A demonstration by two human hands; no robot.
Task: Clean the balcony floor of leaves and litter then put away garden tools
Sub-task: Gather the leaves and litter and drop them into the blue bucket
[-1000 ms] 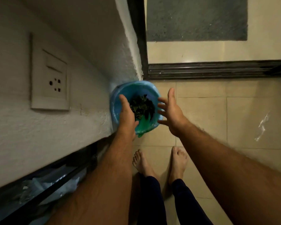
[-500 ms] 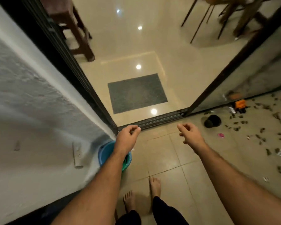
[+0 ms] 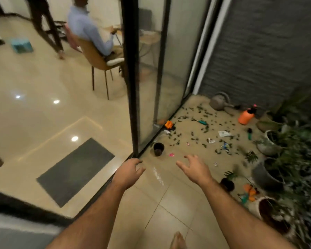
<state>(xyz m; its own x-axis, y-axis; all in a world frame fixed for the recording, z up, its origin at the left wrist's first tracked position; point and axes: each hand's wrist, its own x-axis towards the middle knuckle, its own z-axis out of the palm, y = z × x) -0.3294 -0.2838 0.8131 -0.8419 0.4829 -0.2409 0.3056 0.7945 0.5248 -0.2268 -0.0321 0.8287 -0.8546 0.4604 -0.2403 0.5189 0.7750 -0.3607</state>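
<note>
The balcony floor ahead lies strewn with leaves and scraps of litter, with a watering can, an orange sprayer and a green hand tool lying among them. Both the left hand and right hand hang empty with loosely spread fingers. The gathering step looks barely begun; next comes stepping toward the debris and stooping to pick it up.

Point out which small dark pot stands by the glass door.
The small dark pot beside the door frame, near the pink scrap; the other small pot sits among the plants.

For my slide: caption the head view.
Empty left hand and right hand reach toward leaves littering the balcony floor.
</note>
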